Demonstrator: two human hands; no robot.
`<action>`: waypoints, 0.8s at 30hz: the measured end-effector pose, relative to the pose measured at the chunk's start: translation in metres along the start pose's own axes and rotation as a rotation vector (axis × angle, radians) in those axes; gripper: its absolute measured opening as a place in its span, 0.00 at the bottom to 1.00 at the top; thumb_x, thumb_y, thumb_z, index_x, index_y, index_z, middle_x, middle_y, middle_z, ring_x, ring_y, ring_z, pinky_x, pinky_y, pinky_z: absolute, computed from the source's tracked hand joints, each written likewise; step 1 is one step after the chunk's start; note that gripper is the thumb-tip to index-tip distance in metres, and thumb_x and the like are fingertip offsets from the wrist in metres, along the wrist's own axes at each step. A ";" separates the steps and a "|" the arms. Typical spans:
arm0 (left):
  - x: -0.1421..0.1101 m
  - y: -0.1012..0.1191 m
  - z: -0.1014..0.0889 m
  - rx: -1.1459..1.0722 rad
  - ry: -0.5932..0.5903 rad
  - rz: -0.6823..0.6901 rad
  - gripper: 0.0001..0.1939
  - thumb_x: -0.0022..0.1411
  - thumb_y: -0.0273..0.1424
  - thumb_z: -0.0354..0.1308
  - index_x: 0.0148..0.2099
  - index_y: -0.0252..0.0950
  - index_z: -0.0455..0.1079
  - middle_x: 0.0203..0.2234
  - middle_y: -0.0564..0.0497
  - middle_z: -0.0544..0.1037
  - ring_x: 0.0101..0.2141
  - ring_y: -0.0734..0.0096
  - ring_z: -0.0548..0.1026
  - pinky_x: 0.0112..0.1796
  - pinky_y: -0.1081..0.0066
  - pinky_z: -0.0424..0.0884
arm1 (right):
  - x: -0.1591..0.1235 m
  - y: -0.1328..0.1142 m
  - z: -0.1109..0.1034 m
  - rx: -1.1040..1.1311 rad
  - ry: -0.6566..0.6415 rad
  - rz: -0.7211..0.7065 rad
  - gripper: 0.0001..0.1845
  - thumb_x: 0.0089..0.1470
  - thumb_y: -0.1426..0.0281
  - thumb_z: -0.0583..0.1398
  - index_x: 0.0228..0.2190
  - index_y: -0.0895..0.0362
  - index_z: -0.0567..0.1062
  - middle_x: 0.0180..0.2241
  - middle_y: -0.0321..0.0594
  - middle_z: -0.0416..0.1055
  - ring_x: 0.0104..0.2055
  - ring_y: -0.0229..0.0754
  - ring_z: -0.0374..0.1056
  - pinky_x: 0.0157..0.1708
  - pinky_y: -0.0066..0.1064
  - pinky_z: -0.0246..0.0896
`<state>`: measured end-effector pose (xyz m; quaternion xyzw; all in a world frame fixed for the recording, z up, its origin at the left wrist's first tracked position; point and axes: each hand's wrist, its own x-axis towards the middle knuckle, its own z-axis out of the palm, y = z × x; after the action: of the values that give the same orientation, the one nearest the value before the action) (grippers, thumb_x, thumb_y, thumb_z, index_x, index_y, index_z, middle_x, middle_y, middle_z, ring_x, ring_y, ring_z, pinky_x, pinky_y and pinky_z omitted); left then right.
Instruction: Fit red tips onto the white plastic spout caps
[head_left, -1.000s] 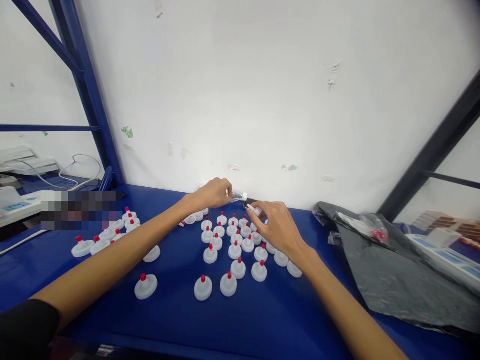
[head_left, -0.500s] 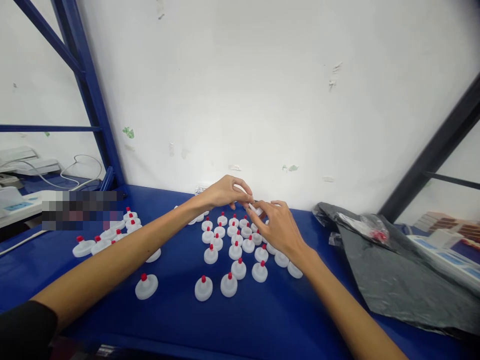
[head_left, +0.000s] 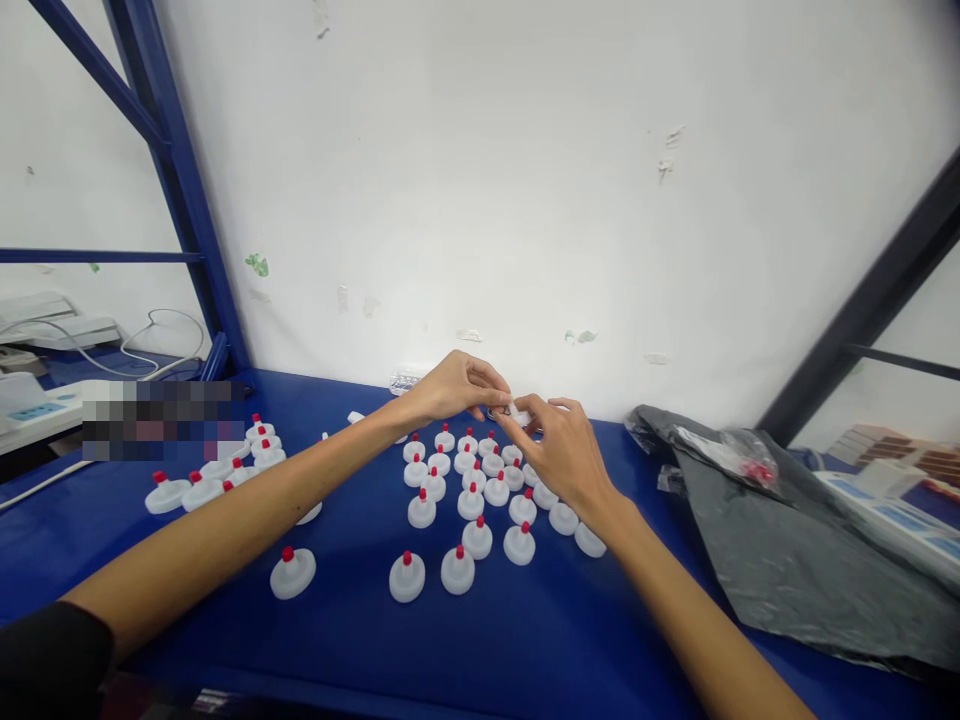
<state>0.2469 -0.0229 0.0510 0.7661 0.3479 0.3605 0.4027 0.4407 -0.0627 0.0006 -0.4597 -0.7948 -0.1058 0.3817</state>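
Note:
Above the back rows on the blue table, my left hand and my right hand meet fingertip to fingertip. A small white plastic lid is tilted in the fingers of my right hand, mostly covered by them. Thumb and fingers of my left hand are pinched together at the lid's near end; what they grip there is too small to make out. Below and around my hands stand several round white lids with red-tipped spouts. Lids without visible red tips lie beside my right wrist.
More red-tipped lids stand left of and behind my left forearm. A grey plastic bag covers the right side, with a clear bag of red pieces on it. A white wall rises behind the blue table.
My hands have shifted slightly to the right, and the white lid between the fingers has turned a little. The lids standing on the table have stayed in place.

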 end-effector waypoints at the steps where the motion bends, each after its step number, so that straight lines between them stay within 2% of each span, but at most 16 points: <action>1: 0.000 -0.001 0.001 -0.004 0.009 0.012 0.08 0.59 0.32 0.68 0.36 0.31 0.78 0.28 0.46 0.82 0.30 0.71 0.80 0.27 0.76 0.72 | 0.000 0.000 0.000 -0.003 0.003 0.003 0.17 0.65 0.53 0.58 0.39 0.52 0.77 0.22 0.35 0.76 0.33 0.47 0.75 0.48 0.41 0.62; 7: 0.000 -0.004 0.006 0.001 0.068 0.050 0.12 0.60 0.36 0.67 0.36 0.31 0.76 0.27 0.45 0.82 0.29 0.70 0.79 0.23 0.77 0.69 | 0.000 0.000 0.000 -0.012 -0.003 -0.018 0.16 0.65 0.54 0.59 0.41 0.53 0.77 0.24 0.36 0.78 0.33 0.47 0.76 0.48 0.40 0.62; 11: 0.000 -0.006 0.008 0.008 0.060 0.039 0.15 0.56 0.39 0.70 0.34 0.31 0.76 0.27 0.46 0.81 0.28 0.72 0.77 0.23 0.77 0.68 | 0.000 -0.001 0.002 -0.022 0.007 -0.023 0.17 0.65 0.53 0.58 0.40 0.53 0.77 0.24 0.36 0.78 0.32 0.47 0.76 0.51 0.43 0.60; 14: 0.000 -0.006 0.007 0.008 0.038 0.017 0.14 0.53 0.36 0.72 0.32 0.31 0.75 0.26 0.48 0.80 0.26 0.74 0.76 0.22 0.77 0.66 | -0.001 0.000 0.004 -0.023 0.024 -0.019 0.15 0.64 0.54 0.59 0.40 0.52 0.76 0.25 0.36 0.80 0.30 0.45 0.75 0.55 0.45 0.58; 16: 0.000 -0.007 0.006 0.010 0.022 0.004 0.11 0.54 0.33 0.72 0.31 0.31 0.75 0.24 0.49 0.80 0.25 0.75 0.75 0.22 0.78 0.66 | -0.002 0.001 0.005 -0.017 0.035 -0.018 0.15 0.64 0.55 0.60 0.44 0.51 0.74 0.28 0.35 0.81 0.30 0.44 0.76 0.56 0.45 0.57; 19: 0.000 -0.009 0.006 -0.007 0.009 0.018 0.08 0.55 0.30 0.70 0.31 0.31 0.75 0.23 0.49 0.80 0.24 0.76 0.75 0.23 0.77 0.66 | -0.002 0.002 0.006 0.002 0.045 -0.021 0.19 0.63 0.57 0.61 0.52 0.50 0.69 0.32 0.35 0.83 0.34 0.46 0.77 0.54 0.44 0.59; 21: 0.000 -0.008 0.007 -0.015 0.015 0.042 0.07 0.56 0.30 0.69 0.32 0.31 0.75 0.23 0.49 0.80 0.24 0.75 0.75 0.23 0.77 0.67 | -0.002 0.002 0.005 0.018 0.045 -0.027 0.20 0.63 0.58 0.61 0.54 0.50 0.67 0.33 0.35 0.83 0.36 0.47 0.78 0.53 0.44 0.59; 24: 0.001 -0.004 0.004 0.029 0.027 0.077 0.06 0.55 0.29 0.68 0.33 0.31 0.76 0.23 0.49 0.80 0.23 0.75 0.75 0.24 0.76 0.68 | -0.002 0.000 0.004 0.058 0.041 -0.029 0.21 0.64 0.58 0.60 0.55 0.50 0.65 0.35 0.35 0.83 0.35 0.46 0.77 0.55 0.45 0.58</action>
<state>0.2498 -0.0218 0.0459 0.7796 0.3288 0.3810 0.3728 0.4387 -0.0616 -0.0036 -0.4344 -0.7961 -0.0976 0.4098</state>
